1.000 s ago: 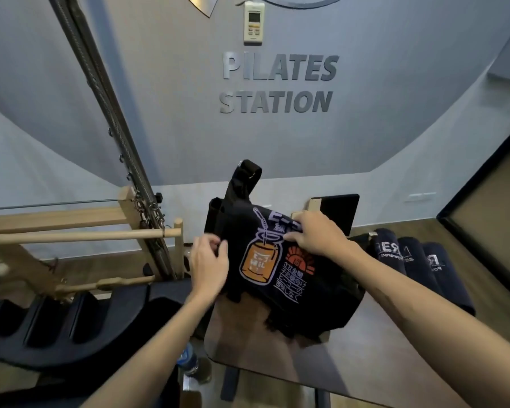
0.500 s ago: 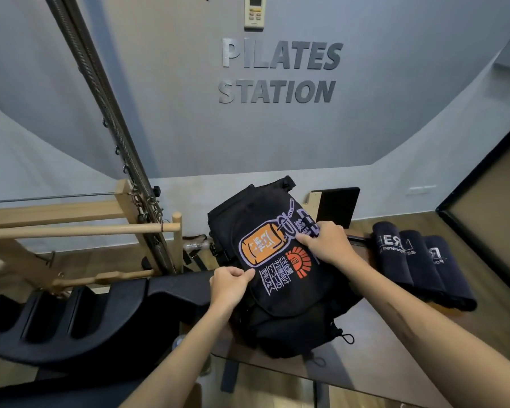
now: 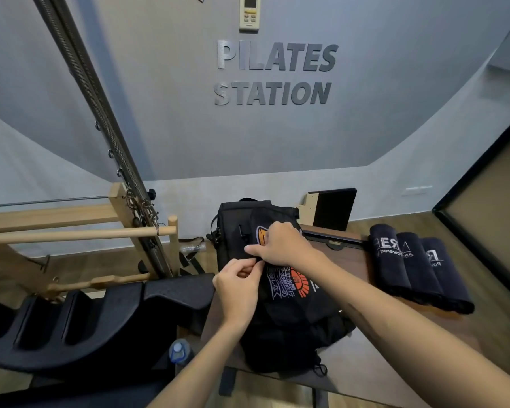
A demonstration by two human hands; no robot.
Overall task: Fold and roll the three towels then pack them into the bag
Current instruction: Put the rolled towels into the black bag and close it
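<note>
Both hands (image 3: 239, 287) (image 3: 280, 245) apparently pinch bag (image 3: 289, 313) flap edge.

This is a Pilates studio. Raised grey lettering (image 3: 276, 73) on the wall reads "PILATES STATION". To the left stands wooden exercise apparatus (image 3: 71, 225) with long metal springs (image 3: 100, 113) and a dowel bar, beside a black padded arc barrel (image 3: 86, 319). An air-conditioner remote (image 3: 250, 13) hangs on the wall above the lettering.

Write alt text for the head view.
Both hands, the left hand and right hand, pinch the front flap of a black bag lying on a table. Three rolled dark towels lie side by side to its right.
</note>
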